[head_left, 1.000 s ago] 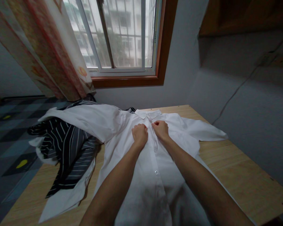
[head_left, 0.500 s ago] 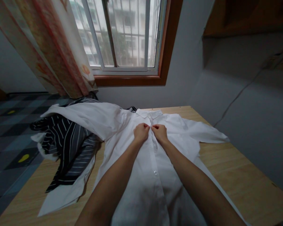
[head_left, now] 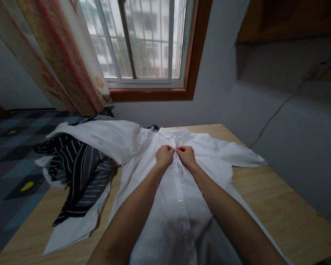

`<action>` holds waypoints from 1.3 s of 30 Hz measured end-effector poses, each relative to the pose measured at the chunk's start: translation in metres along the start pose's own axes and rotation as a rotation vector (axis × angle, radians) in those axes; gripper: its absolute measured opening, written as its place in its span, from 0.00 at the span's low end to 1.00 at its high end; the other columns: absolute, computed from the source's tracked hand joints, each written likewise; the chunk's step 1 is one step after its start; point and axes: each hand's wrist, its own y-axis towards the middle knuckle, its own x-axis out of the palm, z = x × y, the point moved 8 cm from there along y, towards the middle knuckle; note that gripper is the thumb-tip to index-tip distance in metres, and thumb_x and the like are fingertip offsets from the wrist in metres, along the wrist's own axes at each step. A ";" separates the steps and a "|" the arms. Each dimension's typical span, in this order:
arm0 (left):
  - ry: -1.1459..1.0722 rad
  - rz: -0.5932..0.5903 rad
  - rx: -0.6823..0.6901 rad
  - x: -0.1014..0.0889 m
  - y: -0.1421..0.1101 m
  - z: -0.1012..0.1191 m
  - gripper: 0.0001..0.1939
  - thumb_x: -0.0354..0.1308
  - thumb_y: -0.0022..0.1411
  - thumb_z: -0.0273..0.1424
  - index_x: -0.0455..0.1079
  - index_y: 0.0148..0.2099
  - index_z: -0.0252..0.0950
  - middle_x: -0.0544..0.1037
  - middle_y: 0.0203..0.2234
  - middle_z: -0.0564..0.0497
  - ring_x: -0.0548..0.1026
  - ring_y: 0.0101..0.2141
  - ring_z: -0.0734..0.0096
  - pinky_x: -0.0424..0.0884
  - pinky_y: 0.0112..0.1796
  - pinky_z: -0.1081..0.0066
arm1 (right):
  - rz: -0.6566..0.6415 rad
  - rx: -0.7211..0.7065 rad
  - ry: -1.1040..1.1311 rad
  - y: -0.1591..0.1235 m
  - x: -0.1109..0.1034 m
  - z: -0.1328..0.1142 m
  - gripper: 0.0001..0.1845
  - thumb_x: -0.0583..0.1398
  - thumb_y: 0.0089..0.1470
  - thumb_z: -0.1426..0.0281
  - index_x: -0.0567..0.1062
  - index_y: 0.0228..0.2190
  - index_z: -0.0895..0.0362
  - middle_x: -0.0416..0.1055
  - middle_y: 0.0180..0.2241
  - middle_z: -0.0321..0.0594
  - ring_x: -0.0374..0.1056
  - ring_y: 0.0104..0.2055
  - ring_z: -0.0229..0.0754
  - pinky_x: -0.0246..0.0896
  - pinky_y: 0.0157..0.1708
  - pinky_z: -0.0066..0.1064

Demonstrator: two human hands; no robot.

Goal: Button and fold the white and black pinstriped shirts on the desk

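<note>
A white button-up shirt [head_left: 165, 213] lies front side up, collar at the far end and both sleeves spread outward. My left hand [head_left: 164, 155] pinches the front placket a little below the collar [head_left: 173, 133]. Right beside it, my right hand [head_left: 186, 155] pinches the other edge of the same opening, so the fingertips nearly meet. Whatever button sits between the fingers is hidden. Lower on the placket a button [head_left: 181, 202] shows, and just below my hands the front edges part in a small gap.
A wooden table [head_left: 267, 198] bears the shirt. Striped black and white clothes [head_left: 79, 176] are heaped at the left, partly under the shirt's sleeve. Beyond them is a checked bed cover [head_left: 13, 147]. A window [head_left: 149, 44], curtain [head_left: 60, 55] and wall cable [head_left: 278, 110] stand behind.
Both hands stay pinched at the same spot on the placket. The whole view has shifted very slightly; the shirt's position looks the same.
</note>
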 end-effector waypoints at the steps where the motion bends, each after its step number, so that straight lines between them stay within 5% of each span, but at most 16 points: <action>1: -0.009 0.005 -0.002 0.000 0.001 -0.001 0.11 0.57 0.58 0.34 0.79 0.37 0.37 0.82 0.35 0.46 0.77 0.38 0.64 0.65 0.38 0.71 | -0.027 0.036 0.070 0.001 0.002 0.004 0.08 0.61 0.43 0.71 0.80 0.26 0.58 0.77 0.23 0.38 0.73 0.28 0.42 0.68 0.33 0.30; 11: -0.098 -0.051 0.040 0.006 0.004 -0.002 0.10 0.59 0.56 0.33 0.80 0.36 0.37 0.82 0.31 0.50 0.77 0.34 0.68 0.65 0.33 0.74 | -0.183 0.152 0.323 0.006 0.011 0.017 0.04 0.62 0.38 0.74 0.77 0.22 0.61 0.74 0.20 0.37 0.72 0.23 0.39 0.71 0.27 0.28; 21: -0.125 -0.073 0.036 0.005 0.006 -0.001 0.12 0.55 0.56 0.32 0.80 0.32 0.35 0.79 0.25 0.48 0.76 0.31 0.66 0.64 0.30 0.73 | -0.061 0.001 0.029 0.000 0.004 0.004 0.07 0.63 0.44 0.67 0.78 0.24 0.59 0.75 0.20 0.37 0.71 0.22 0.40 0.65 0.24 0.26; 25: -0.124 -0.060 0.026 0.004 0.004 0.001 0.15 0.56 0.57 0.39 0.80 0.31 0.35 0.79 0.24 0.47 0.76 0.31 0.65 0.64 0.29 0.72 | 0.003 -0.116 -0.185 -0.005 -0.002 -0.014 0.06 0.63 0.46 0.70 0.79 0.23 0.59 0.75 0.20 0.37 0.72 0.25 0.40 0.63 0.28 0.26; 29: -0.091 -0.034 0.019 0.001 0.001 0.002 0.12 0.57 0.56 0.35 0.80 0.33 0.36 0.81 0.27 0.48 0.77 0.32 0.66 0.64 0.31 0.73 | 0.018 -0.174 -0.309 -0.010 -0.003 -0.025 0.05 0.63 0.47 0.72 0.80 0.24 0.57 0.78 0.25 0.38 0.73 0.30 0.41 0.63 0.34 0.26; 34: -0.049 -0.018 0.032 0.001 0.001 0.004 0.12 0.54 0.59 0.31 0.79 0.34 0.35 0.81 0.31 0.47 0.77 0.34 0.66 0.65 0.33 0.73 | 0.028 -0.203 -0.334 -0.013 -0.001 -0.030 0.05 0.63 0.49 0.71 0.80 0.25 0.57 0.79 0.28 0.41 0.73 0.32 0.42 0.63 0.37 0.28; 39: -0.016 -0.008 0.075 0.004 0.000 0.008 0.12 0.52 0.63 0.29 0.77 0.38 0.34 0.81 0.36 0.45 0.76 0.38 0.65 0.65 0.38 0.72 | 0.050 -0.075 -0.144 -0.008 -0.003 -0.016 0.06 0.64 0.47 0.69 0.79 0.23 0.57 0.76 0.22 0.37 0.73 0.27 0.41 0.66 0.33 0.28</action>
